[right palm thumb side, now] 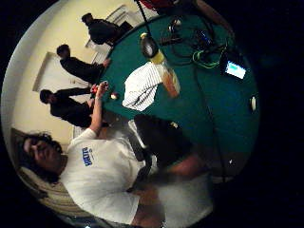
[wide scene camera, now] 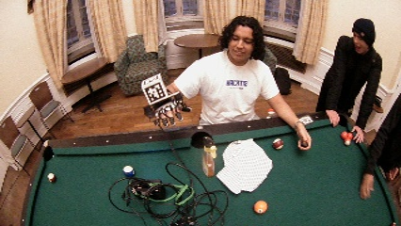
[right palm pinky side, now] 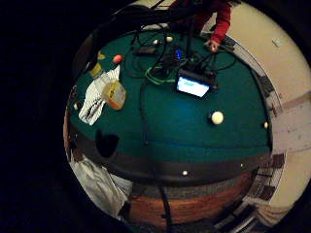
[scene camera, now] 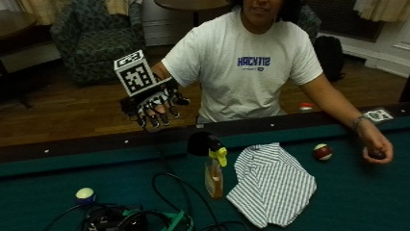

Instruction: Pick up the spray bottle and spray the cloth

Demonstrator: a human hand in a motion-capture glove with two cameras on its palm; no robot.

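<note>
Nothing of the task is done yet, by the look of it: the black-gloved right hand (scene camera: 156, 107) hangs raised above the worktop's rail, fingers relaxed and holding nothing. The clear amber-filled spray bottle with its yellow nozzle (scene camera: 214, 172) stands upright on the green felt worktop (scene camera: 359, 202), just beside the striped white cloth (scene camera: 272, 185); grasping and spraying remain.

Mirrored blue lettering, not clearly readable, on the person's white T-shirt (scene camera: 253, 62).
</note>
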